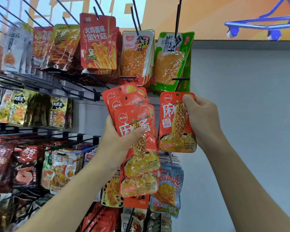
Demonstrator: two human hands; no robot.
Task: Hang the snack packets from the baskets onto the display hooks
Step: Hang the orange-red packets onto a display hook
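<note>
Surface and room: black wire rack (40, 84) fixed to a pale grey wall (241, 114), hung row upon row with snack packets on long hooks. Reference point taken as the green packets (172, 64), hanging at the right end of the upper row. Immediately left of them, white-and-orange packets (136, 56); further left, red mushroom packets (98, 42). Up and right of them, an orange banner (208, 14) with a blue trolley drawing.

Bare hook (180, 79) noted in front of the lower edge of the green packets, short cross-bar facing the camera.

Hands: left hand (119, 139) held up below and left of the green packets, forearm rising from the lower left. Thumb laid across the front, fingers curled behind, clamped on a fanned stack of red packets (137, 131). Right hand (203, 119) held up directly below the green packets, forearm rising from the lower right. Thumb and fingers pinching the upper right corner of a single red packet (176, 124), upright and face-on. Top edge of that packet just below the bare hook's cross-bar, not touching it.

Edges and clearance: stack and single packet side by side, almost touching. Blue packets (171, 181) hanging further below the green ones, under the single packet. Right of the green packets, only plain wall.
</note>
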